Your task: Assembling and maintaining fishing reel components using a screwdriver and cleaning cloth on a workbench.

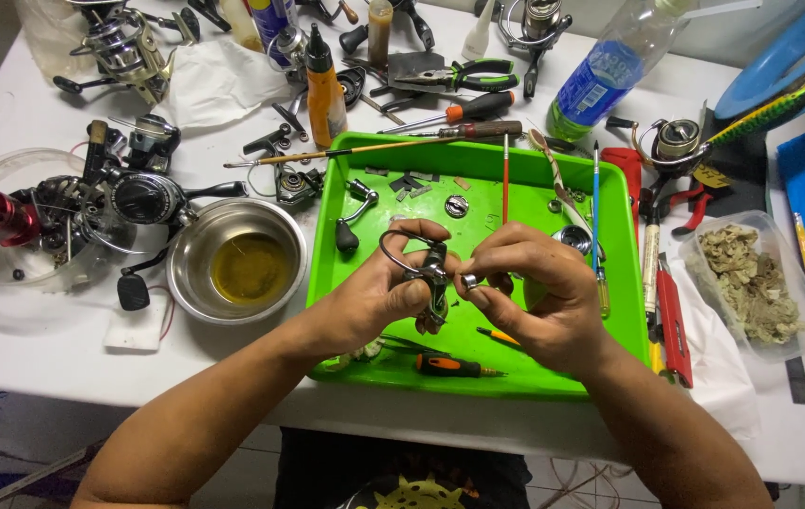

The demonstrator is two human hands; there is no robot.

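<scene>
Over a bright green tray my left hand grips a dark metal fishing reel part with a wire bail loop arching above my fingers. My right hand pinches a small silver ring-shaped piece against the side of that reel part. Both hands hover just above the tray's middle. On the tray lie a black reel handle, a small orange-handled screwdriver, thin brushes and small metal bits.
Left of the tray stands a steel bowl of yellowish liquid, with dismantled reels beyond it. An orange squeeze bottle, pliers, a plastic bottle, red tools and a clear tub of rags crowd the white table.
</scene>
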